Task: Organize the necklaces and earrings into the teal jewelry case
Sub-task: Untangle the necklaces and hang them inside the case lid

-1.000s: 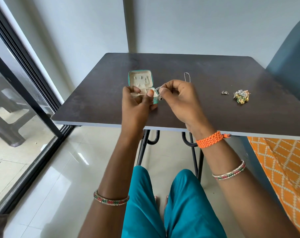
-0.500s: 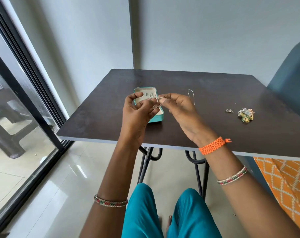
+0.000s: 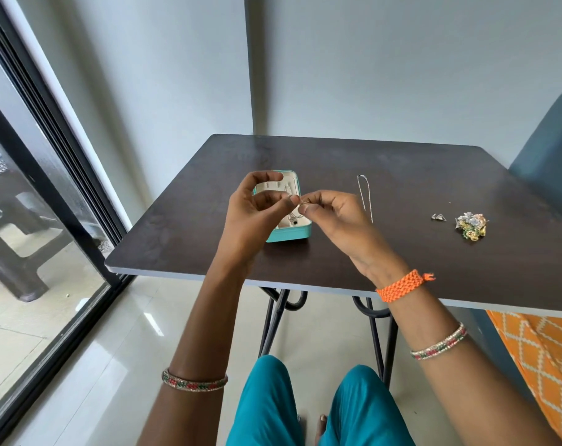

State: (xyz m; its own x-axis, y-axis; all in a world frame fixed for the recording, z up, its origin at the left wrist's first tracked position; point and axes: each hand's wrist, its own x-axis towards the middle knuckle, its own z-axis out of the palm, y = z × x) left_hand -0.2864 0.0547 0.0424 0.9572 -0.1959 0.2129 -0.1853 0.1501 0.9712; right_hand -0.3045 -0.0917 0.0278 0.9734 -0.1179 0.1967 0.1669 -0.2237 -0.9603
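The teal jewelry case point(image 3: 289, 232) lies open on the dark table point(image 3: 401, 252), its cream inside holding small pieces. Just above it my left hand point(image 3: 257, 214) and my right hand point(image 3: 334, 217) meet, and both pinch a thin silver necklace point(image 3: 297, 211) whose chain hangs down into the case. A second silver chain point(image 3: 364, 196) lies on the table right of my right hand. Farther right sit a small silver earring point(image 3: 438, 217) and a heap of colourful earrings point(image 3: 471, 225).
A glass sliding door point(image 3: 32, 252) with a black frame runs along the left. A teal chair back point(image 3: 549, 162) and orange patterned cloth point(image 3: 537, 355) stand at the right. The table's black metal legs point(image 3: 273, 320) are in front of my knees.
The view has tilted up, so the table sits lower in the frame. My hands stay together over the case, still pinching the thin necklace.
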